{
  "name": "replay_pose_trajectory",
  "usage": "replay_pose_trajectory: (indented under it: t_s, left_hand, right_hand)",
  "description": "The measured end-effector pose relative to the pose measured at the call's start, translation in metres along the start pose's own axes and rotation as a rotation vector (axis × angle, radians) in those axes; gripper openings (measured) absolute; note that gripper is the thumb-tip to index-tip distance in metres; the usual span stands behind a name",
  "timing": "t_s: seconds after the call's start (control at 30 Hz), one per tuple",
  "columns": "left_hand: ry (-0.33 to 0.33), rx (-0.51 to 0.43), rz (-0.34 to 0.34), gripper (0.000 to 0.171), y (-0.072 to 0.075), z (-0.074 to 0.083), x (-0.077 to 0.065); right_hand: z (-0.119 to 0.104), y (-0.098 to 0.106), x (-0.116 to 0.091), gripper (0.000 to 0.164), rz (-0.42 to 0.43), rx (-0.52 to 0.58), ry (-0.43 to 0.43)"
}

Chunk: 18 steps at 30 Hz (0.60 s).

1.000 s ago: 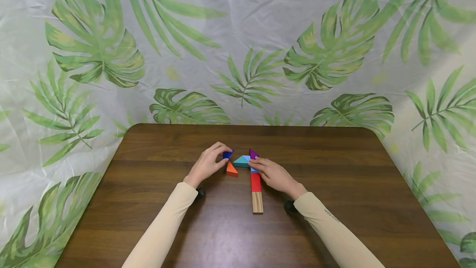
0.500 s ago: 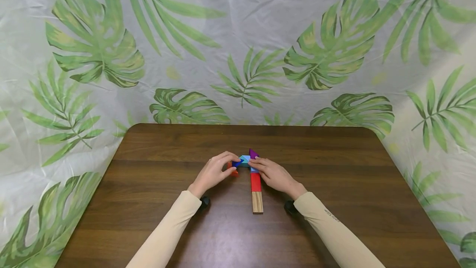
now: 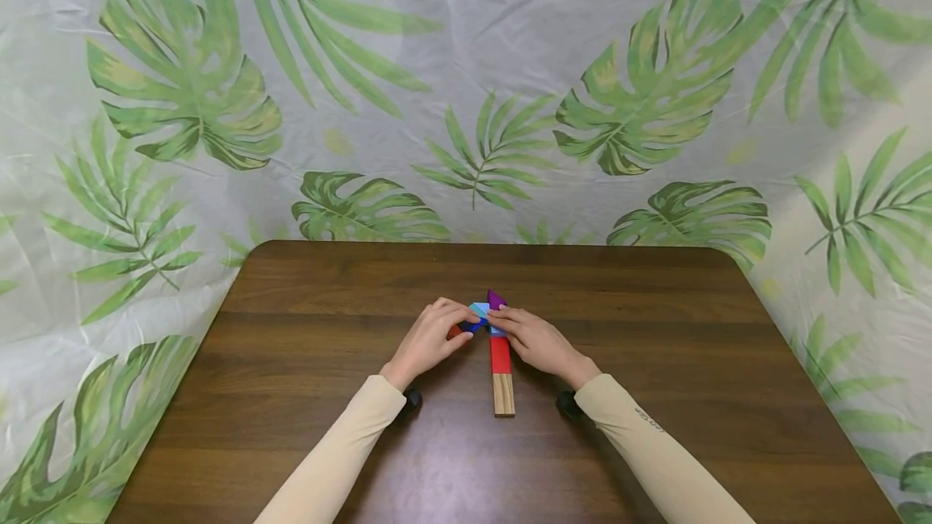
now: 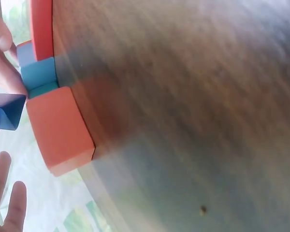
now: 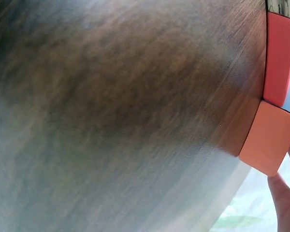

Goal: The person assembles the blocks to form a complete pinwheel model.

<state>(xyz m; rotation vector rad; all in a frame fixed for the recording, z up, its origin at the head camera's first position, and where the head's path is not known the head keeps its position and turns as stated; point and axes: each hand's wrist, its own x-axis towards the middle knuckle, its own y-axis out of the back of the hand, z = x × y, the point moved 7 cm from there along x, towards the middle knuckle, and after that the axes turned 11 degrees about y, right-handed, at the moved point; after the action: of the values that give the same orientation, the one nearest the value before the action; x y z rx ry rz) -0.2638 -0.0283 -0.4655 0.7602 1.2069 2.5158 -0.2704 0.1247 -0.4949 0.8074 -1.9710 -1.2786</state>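
My left hand [image 3: 437,334] pinches a dark blue triangular block [image 3: 475,326] between thumb and fingers. It holds this block right beside the light blue and teal blocks [image 3: 479,309]. In the left wrist view the dark blue block [image 4: 5,111] shows its triangular end. An orange block [image 3: 455,331] is mostly hidden by the left hand. My right hand [image 3: 542,342] lies palm down, its extended fingertips resting on the blocks just below a purple block [image 3: 496,297]. Below those fingers, a red block [image 3: 501,354] and a wood-grain block [image 3: 504,395] continue the column.
A dark brown wooden table [image 3: 626,289] bears the blocks and reaches back to a leaf-patterned cloth [image 3: 502,47]. Both forearms, in pale sleeves [image 3: 328,451], come in from the front. A black wrist device [image 3: 569,404] sits under the right wrist.
My left hand has carried the dark blue block rightward and slightly nearer, from beyond the orange block to beside the light blue and teal blocks. The right hand stays in place.
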Motion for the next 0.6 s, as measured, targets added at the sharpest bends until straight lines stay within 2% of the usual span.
replay_pose_trajectory:
  t_s: [0.23, 0.6]
  left_hand:
    - [0.031, 0.034, -0.010, 0.021, -0.006, -0.002, 0.000]
    - [0.026, 0.106, -0.032, 0.019, -0.013, -0.001, 0.001]
  right_hand:
    - [-0.001, 0.000, 0.000, 0.043, 0.008, -0.007, 0.014]
    - [-0.002, 0.000, 0.000, 0.042, 0.006, -0.003, 0.023]
